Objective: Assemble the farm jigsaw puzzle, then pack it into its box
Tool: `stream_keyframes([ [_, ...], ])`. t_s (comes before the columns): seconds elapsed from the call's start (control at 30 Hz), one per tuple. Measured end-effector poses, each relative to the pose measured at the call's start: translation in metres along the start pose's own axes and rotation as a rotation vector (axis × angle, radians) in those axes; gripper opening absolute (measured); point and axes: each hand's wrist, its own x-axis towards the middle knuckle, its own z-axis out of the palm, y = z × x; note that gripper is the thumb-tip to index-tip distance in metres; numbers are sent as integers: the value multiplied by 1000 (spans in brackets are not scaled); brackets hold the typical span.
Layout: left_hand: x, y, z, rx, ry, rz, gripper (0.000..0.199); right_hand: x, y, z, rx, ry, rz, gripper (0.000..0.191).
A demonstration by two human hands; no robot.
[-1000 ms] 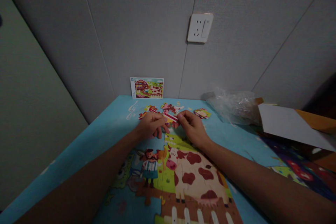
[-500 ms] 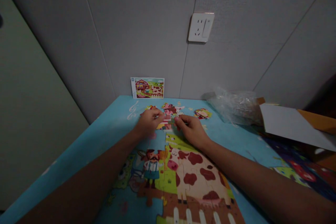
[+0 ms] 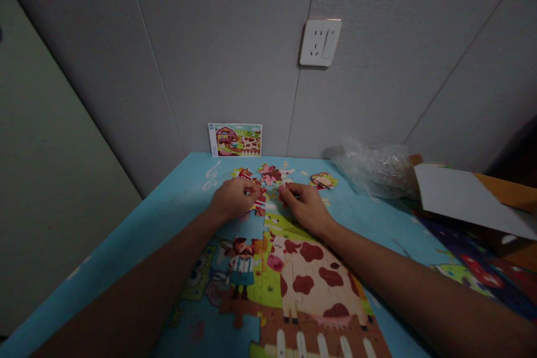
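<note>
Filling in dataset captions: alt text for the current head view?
Left hand and right hand close together by jigsaw pieces, at the far edge of a partly built cow puzzle on a blue table; whether they hold anything is unclear. Behind, a farm card leans on the wall; clear plastic and a box lie to the right.

a blue table (image 3: 138,240) bears a puzzle (image 3: 312,279), loose pieces (image 3: 323,180), clear plastic (image 3: 377,170).

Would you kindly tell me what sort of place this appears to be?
Probably a room at home, perhaps a play corner: a partly assembled farm puzzle lies on a blue cartoon-printed tabletop, against a wall with a power socket.
</note>
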Motion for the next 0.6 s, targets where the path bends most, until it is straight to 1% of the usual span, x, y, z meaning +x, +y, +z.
stream_keyframes([
  [0.1,0,0,0,33,-24,6,16,0,0,0,-31,-9,-10,41],
  [0.2,1,-1,0,94,-55,20,21,-2,-2,3,-99,-37,-25,36],
  [0.27,2,-3,0,122,-55,29,24,-2,-3,3,-151,-51,-32,33],
  [0.33,3,-5,0,117,-42,30,27,1,-3,-1,-224,-33,-12,29],
  [0.4,6,-8,0,76,-28,16,29,7,1,-11,-339,13,46,23],
  [0.47,8,-11,1,22,-9,3,30,14,9,-26,-500,78,111,20],
  [0.53,9,-14,1,-22,37,-9,28,19,19,-40,-685,184,143,25],
  [0.6,10,-17,2,-65,115,-35,25,20,30,-49,-834,303,164,33],
])
